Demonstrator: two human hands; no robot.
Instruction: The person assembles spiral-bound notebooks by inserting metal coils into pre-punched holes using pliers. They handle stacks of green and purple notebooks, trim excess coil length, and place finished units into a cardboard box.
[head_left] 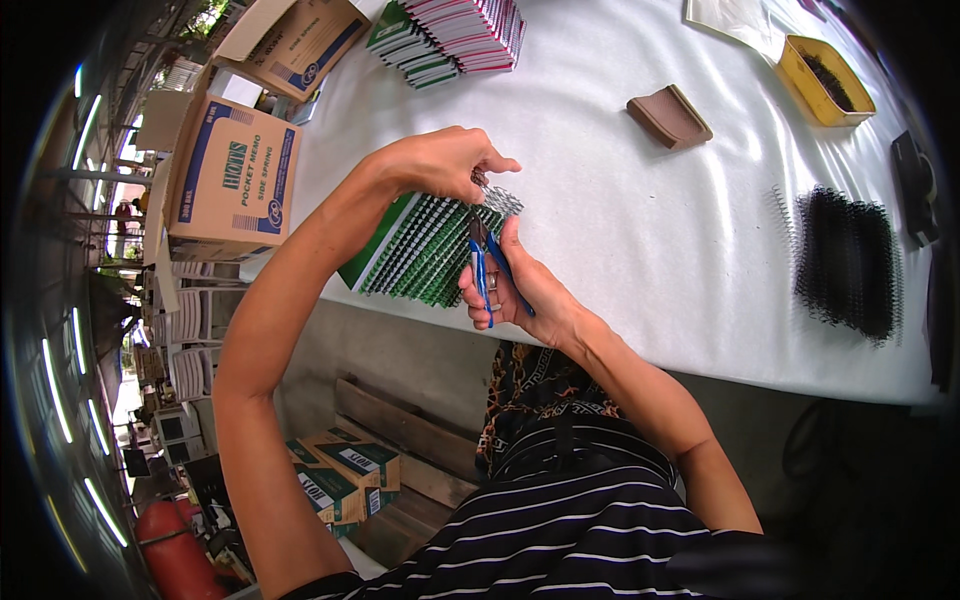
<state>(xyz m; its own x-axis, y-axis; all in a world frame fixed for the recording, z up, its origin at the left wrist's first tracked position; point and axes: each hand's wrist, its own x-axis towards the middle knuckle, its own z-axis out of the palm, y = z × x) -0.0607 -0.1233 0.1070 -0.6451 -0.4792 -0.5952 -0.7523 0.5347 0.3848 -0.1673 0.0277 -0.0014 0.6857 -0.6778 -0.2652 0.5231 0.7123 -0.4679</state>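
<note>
A row of small spiral notebooks with green covers and dark wire coils lies at the table's near edge. My left hand arches over its far end. The fingers close on a coil end there, one finger stretched out to the right; the exact grip is partly hidden. In my right hand are pliers with blue handles, wrapped by the fingers. Their dark jaws point away from me and touch or nearly touch the coils beside my left fingertips. Whether the jaws are closed on wire I cannot tell.
The white-covered table bears a notebook stack, a brown curved block, a yellow tub with dark bits and a heap of black coils. Cardboard boxes stand left; more cartons sit below on a wooden bench.
</note>
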